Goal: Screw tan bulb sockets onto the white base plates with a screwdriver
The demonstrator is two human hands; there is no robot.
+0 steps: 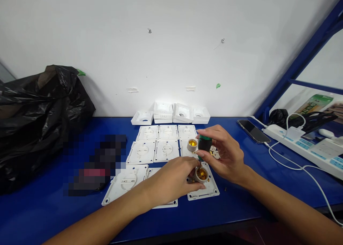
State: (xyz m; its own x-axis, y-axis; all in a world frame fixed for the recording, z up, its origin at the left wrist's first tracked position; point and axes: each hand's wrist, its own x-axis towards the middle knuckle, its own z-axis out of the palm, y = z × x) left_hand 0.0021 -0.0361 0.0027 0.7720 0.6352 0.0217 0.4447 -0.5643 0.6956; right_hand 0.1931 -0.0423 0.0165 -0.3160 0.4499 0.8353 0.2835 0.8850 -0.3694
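My right hand (223,154) grips a green and black screwdriver (205,144), its shaft pointing down into a round lamp socket (202,174) with a brass-coloured inside. That socket stands on a square white plate (210,191) near the table's front. My left hand (180,177) has its fingers closed round the socket's left side. Behind, a second socket (192,145) sits on another white plate, partly hidden by the screwdriver and my right hand. Rows of white plates (167,150) with round centres lie to the left.
White box-shaped covers (163,111) stand against the wall. A black plastic bag (40,120) and a blurred dark object (102,163) lie at the left. On the right are a phone (254,131), white cables and a power strip (302,145). A tiny screw (225,189) lies beside the front plate.
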